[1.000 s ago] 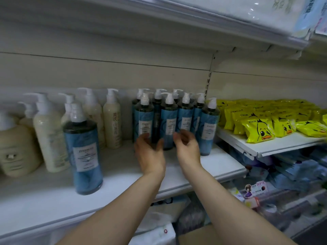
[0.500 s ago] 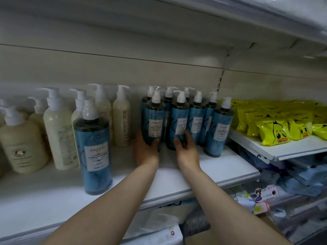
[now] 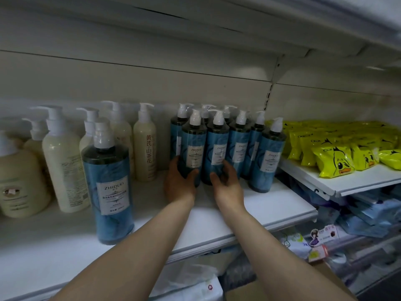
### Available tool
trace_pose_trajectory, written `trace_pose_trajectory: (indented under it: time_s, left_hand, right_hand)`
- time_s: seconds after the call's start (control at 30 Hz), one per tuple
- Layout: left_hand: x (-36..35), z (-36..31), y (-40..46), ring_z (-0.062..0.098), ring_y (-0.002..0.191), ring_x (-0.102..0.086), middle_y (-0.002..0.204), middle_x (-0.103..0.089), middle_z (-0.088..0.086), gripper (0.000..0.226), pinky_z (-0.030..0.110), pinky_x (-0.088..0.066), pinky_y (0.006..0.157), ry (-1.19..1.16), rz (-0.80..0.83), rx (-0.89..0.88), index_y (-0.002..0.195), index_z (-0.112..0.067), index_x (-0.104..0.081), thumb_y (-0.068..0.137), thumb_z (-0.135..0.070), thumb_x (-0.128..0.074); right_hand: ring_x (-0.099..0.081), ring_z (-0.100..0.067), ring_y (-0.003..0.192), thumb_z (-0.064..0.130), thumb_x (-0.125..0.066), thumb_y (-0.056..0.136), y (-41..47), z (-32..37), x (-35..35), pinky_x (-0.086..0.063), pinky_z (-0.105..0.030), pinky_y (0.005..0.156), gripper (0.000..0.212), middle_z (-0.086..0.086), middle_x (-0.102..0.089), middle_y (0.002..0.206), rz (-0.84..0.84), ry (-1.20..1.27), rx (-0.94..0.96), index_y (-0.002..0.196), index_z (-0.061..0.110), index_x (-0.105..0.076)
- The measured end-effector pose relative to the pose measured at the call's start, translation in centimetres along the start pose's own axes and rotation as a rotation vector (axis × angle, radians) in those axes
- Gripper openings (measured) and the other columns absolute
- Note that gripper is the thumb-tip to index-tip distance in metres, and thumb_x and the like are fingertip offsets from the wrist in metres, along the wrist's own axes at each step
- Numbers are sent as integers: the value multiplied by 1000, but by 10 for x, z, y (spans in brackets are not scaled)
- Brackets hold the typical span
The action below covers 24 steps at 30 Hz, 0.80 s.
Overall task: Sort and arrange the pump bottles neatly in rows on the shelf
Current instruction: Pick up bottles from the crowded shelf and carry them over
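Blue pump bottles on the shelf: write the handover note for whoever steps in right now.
Left hand grips the front-left bottle of the blue cluster; right hand grips the bottle beside it.
Done: most blue bottles stand bunched at the back right of the shelf.
Left: one stray blue bottle stands alone near the front edge, before the cream bottles; the rightmost blue bottle sits forward of its row. Straighten the rows.

Dim, bluish light; the white shelf (image 3: 217, 216) glows brightest, edges bend with wide-angle distortion, corners soft.
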<state>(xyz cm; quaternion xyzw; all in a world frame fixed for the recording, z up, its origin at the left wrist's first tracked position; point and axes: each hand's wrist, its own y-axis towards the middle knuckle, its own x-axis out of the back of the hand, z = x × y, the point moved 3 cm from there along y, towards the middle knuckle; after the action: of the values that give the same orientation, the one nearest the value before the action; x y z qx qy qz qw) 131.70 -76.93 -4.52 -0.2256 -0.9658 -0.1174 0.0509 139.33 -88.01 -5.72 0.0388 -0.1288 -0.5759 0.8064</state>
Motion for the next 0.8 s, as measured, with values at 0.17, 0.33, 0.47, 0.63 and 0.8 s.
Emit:
trace_pose_trajectory:
  time_s: [0.17, 0.33, 0.47, 0.63, 0.8]
  left_hand:
    - [-9, 1, 3, 24, 132, -51, 143, -56, 5, 68, 30, -39, 105, -35, 16, 15, 147, -24, -43, 87, -22, -75]
    - [-12, 3, 4, 24, 132, -50, 144, -55, 5, 70, 28, -38, 104, -39, 10, 18, 148, -23, -41, 87, -20, -75]
    - [-11, 1, 1, 24, 135, -48, 147, -51, 5, 73, 28, -37, 106, -16, 31, 36, 151, -22, -39, 88, -22, -74]
    - [-3, -3, -24, 25, 127, -56, 141, -57, 6, 64, 35, -46, 104, -141, 61, 132, 145, -16, -45, 88, -25, -74]
    - [26, -14, -60, 28, 120, -59, 130, -61, 8, 51, 39, -49, 100, -26, 57, 135, 134, -15, -50, 91, -35, -68]
  right_hand:
    - [-50, -20, 135, 30, -64, 96, -1, 3, 1, -42, -38, 113, 63, 2, -51, 149, 30, -15, -22, 153, 30, -36]
    - [-49, -22, 136, 28, -63, 97, -1, 4, 1, -41, -37, 112, 66, 1, -50, 150, 51, -36, -32, 155, 29, -32]
    - [-47, -23, 139, 26, -61, 98, -2, 9, 3, -39, -35, 114, 65, -1, -47, 153, 67, -41, -40, 156, 26, -31]
    - [-49, -25, 135, 27, -56, 101, -17, 20, 3, -39, -29, 104, 57, -4, -51, 148, 85, -31, -63, 154, 22, -35]
    - [-51, -22, 131, 28, -51, 102, -47, 35, -11, -41, -37, 111, 49, 4, -54, 142, 106, 20, -78, 150, 23, -41]
